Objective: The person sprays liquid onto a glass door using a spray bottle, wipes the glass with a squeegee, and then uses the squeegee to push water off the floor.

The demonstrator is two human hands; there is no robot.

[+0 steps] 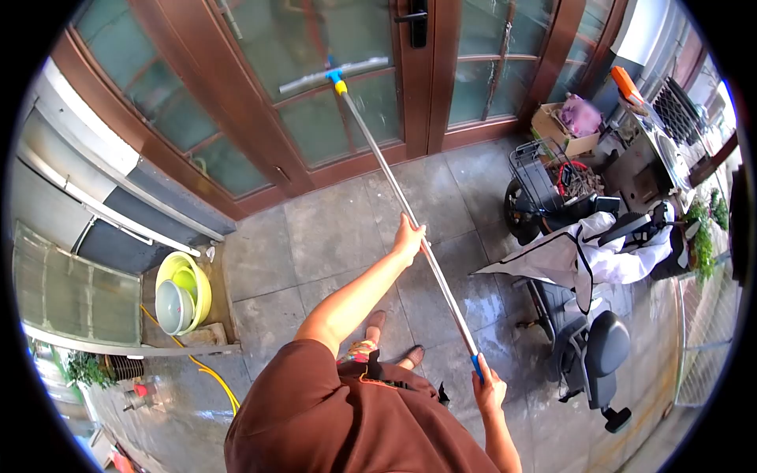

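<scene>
A long silver-handled squeegee (378, 152) slants from the lower right up to a brown-framed glass door (337, 126). Its wide blade, joined by a blue and yellow piece, lies across the glass at the top. Midway down the pole, my left hand (408, 239) is wrapped round the metal. My right hand (490, 389) grips the pole's lower end, at the blue grip. A dark handle with a lock plate (419, 22) is on the door frame, right of the blade.
At right stands an electric scooter (587, 355) partly draped in a white cover (576, 248), near a cardboard box (561, 138). Stacked basins (203, 296) sit at left beside a low ledge. A yellow hose (217, 378) lies on the grey tiled floor (327, 229).
</scene>
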